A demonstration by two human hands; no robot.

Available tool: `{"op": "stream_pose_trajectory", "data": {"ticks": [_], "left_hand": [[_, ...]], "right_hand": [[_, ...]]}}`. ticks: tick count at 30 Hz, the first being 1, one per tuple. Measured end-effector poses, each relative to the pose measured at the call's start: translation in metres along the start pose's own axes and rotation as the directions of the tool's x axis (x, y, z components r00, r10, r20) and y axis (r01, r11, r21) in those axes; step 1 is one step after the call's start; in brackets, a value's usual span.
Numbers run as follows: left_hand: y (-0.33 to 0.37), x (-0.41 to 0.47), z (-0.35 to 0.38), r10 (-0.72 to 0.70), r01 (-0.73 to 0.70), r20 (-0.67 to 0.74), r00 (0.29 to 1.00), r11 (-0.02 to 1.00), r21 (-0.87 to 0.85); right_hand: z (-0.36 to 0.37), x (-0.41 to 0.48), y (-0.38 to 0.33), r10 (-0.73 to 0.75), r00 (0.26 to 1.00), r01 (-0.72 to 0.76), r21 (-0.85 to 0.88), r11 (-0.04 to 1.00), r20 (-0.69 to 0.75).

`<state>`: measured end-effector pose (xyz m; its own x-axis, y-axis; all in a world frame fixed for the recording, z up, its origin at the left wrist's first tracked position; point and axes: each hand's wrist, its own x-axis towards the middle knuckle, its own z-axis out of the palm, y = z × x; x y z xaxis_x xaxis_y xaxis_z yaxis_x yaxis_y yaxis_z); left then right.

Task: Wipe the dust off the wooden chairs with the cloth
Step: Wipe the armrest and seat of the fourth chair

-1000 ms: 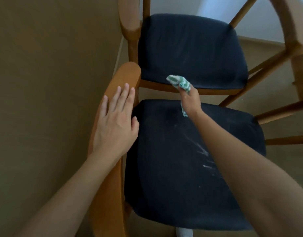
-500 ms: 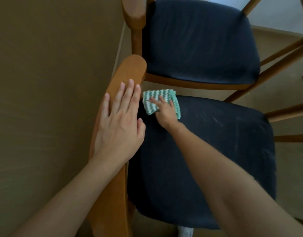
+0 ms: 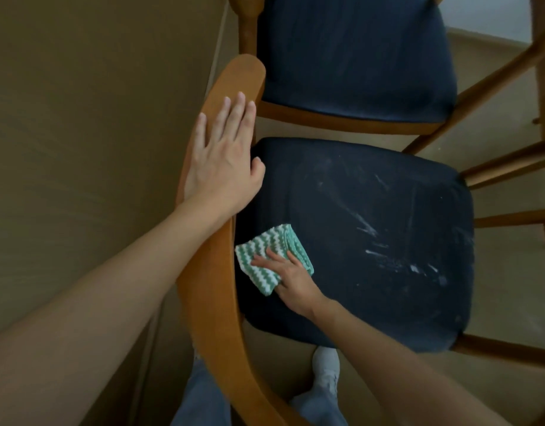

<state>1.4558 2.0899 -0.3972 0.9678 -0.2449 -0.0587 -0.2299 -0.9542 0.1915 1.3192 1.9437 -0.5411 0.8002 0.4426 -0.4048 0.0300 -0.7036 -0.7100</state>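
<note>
- Green-and-white zigzag cloth (image 3: 266, 256), folded, lies on the near chair's dark navy seat cushion (image 3: 372, 195), at its left edge just beside the curved wooden back rail (image 3: 209, 290).
- Your right hand (image 3: 291, 279) presses flat on the cloth, fingers straight and slightly spread.
- Your left hand (image 3: 225, 161) rests palm-down on the back rail, fingers straight and close together, thumb toward the seat.
- White dust streaks (image 3: 388, 250) mark the cushion's right half, apart from the cloth.
- A second wooden chair (image 3: 351, 118) with a navy seat stands just beyond.
</note>
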Motion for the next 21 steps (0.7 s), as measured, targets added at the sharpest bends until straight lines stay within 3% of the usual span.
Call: {"op": "stream_pose_trajectory", "data": {"ticks": [7, 11, 13, 15, 17, 19, 21], "left_hand": [[0.0, 0.0, -0.002, 0.0, 0.0, 0.003, 1.0, 1.0, 0.005], [-0.001, -0.001, -0.002, 0.006, -0.006, -0.004, 1.0, 1.0, 0.006], [0.0, -0.002, -0.003, 0.004, -0.004, 0.01, 1.0, 1.0, 0.005], [0.0, -0.001, -0.002, 0.004, -0.004, 0.008, 1.0, 1.0, 0.011], [-0.001, -0.001, -0.003, 0.013, -0.013, 0.002, 1.0, 1.0, 0.01], [-0.001, -0.001, -0.002, 0.019, -0.019, -0.004, 1.0, 1.0, 0.003], [0.0, -0.002, -0.001, 0.015, -0.015, -0.006, 1.0, 1.0, 0.009]], "right_hand": [[0.019, -0.069, 0.001, -0.009, 0.966, 0.021, -0.045, 0.999, 0.259], [0.044, -0.108, 0.011, 0.15, 0.885, -0.039, -0.25, 0.967, 0.441], [0.053, -0.117, 0.019, 0.244, 0.858, -0.119, -0.287, 0.95, 0.452], [0.04, -0.111, 0.016, 0.33, 0.868, -0.326, -0.075, 0.942, 0.371], [0.016, -0.1, 0.006, 0.395, 0.854, -0.499, 0.318, 0.806, 0.339], [-0.013, -0.088, -0.006, 0.441, 0.864, -0.493, 0.584, 0.645, 0.241], [-0.046, -0.067, -0.011, 0.489, 0.868, -0.377, 0.761, 0.528, 0.09]]}}
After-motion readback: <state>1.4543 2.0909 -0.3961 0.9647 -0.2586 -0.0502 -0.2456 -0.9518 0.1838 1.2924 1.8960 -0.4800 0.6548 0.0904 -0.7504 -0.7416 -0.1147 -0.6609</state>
